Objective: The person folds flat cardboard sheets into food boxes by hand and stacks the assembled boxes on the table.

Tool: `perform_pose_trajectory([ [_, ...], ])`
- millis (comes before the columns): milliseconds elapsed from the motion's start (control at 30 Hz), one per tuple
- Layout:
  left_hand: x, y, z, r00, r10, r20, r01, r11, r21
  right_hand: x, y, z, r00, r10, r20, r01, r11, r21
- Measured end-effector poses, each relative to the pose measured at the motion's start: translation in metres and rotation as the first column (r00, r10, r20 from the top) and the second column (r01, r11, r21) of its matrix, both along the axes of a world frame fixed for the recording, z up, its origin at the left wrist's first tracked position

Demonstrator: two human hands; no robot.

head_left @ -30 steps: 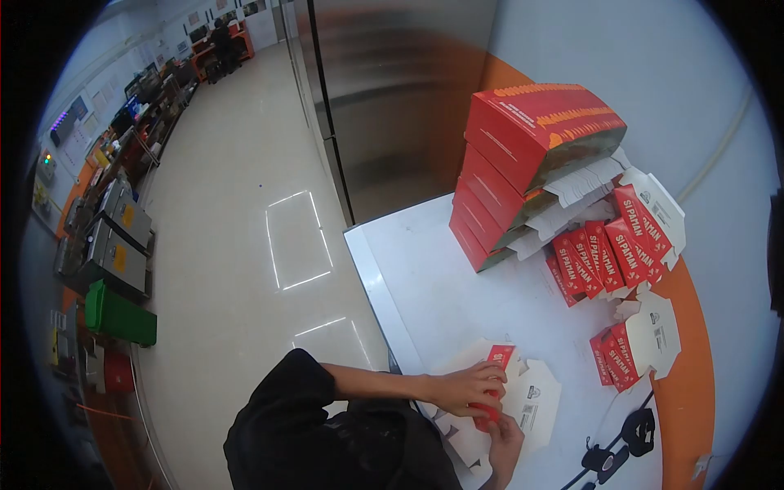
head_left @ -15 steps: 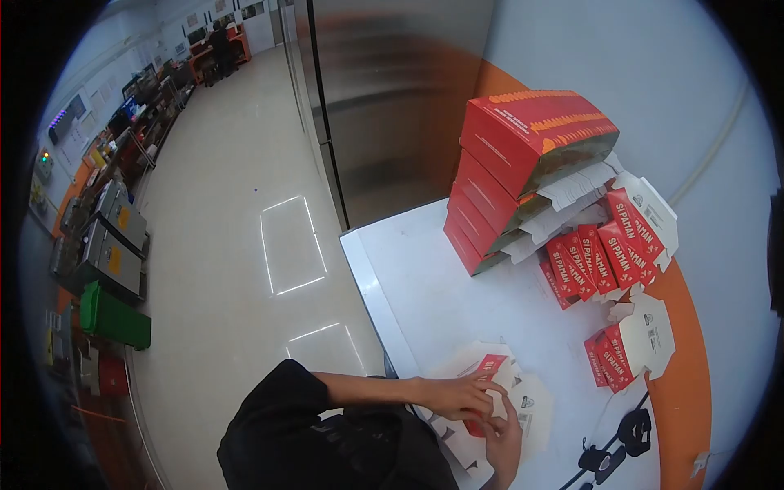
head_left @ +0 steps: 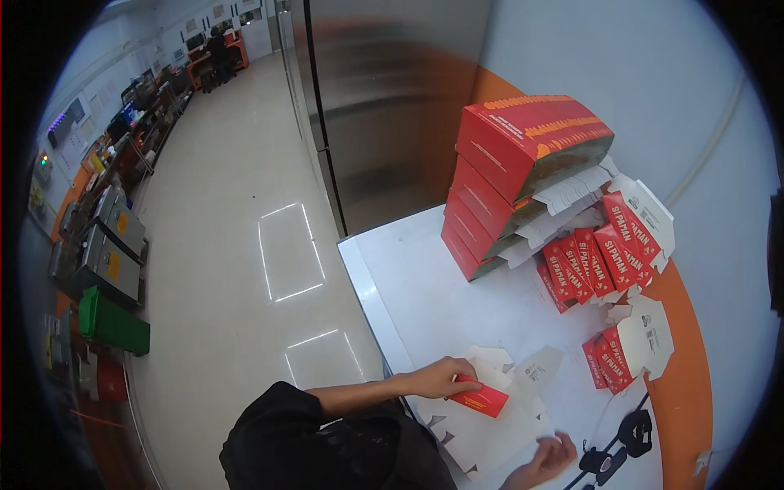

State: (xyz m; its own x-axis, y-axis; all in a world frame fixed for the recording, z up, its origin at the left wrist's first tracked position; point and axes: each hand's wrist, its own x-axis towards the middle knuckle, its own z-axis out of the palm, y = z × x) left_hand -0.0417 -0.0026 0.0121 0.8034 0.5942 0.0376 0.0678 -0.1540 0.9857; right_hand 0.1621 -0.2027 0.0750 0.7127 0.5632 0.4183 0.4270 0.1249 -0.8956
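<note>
"which hand was nearest?"

"the right hand (head_left: 551, 461), low over the table (head_left: 433, 310). its fingers were loosely bent and partly spread, with nothing visible in its hold. black gear (head_left: 597, 462) lay just beside it, and a black band (head_left: 635, 433) a little beyond."

"and the other one?"

"the left hand (head_left: 441, 378) was closed on one end of a red carton panel (head_left: 483, 399), thumb on top and fingers bent round the edge. the far end of the panel stuck out toward the right."

"where was that panel?"

"above the pale carton sheets (head_left: 490, 437), which lay spread on the near part of the table. i couldn't tell whether it was joined to them."

"what stood farther back?"

"a few small red cartons (head_left: 608, 359) with a pale flap by the orange trim, then a bigger cluster of lettered cartons (head_left: 614, 255). next to those rose a stack of large red boxes (head_left: 483, 200), tilted in view, pale flaps poking from its side."

"beyond the table?"

"a steel door (head_left: 392, 122) behind it, a green bin (head_left: 114, 324) across the floor, and, farthest off, a person in dark clothes (head_left: 218, 51) by an orange desk."
</note>
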Motion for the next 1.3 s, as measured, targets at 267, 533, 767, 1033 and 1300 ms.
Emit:
perform_pose_trajectory([
  [267,0.011,-0.023,0.017,0.991,-0.118,0.056,0.108,0.981,0.161,-0.025,0.023,-0.013,0.968,0.251,0.021,-0.209,0.847,-0.489],
  [533,0.015,-0.029,0.027,0.99,-0.101,0.1,0.072,0.963,0.259,-0.02,0.023,-0.025,0.948,0.312,0.066,-0.241,0.835,-0.494],
  [767,0.02,-0.027,0.034,0.99,-0.135,0.047,0.112,0.94,0.323,-0.038,0.031,-0.041,0.999,-0.015,-0.042,0.004,0.968,-0.252],
  [1033,0.032,-0.043,0.034,0.991,-0.076,0.106,0.042,0.956,0.291,-0.021,0.018,-0.034,0.979,0.185,-0.082,-0.202,0.92,-0.337],
  [1300,0.036,-0.035,0.04,0.997,-0.071,0.03,0.051,0.905,0.423,-0.008,0.013,-0.023,0.863,0.475,-0.171,-0.497,0.74,-0.454],
])
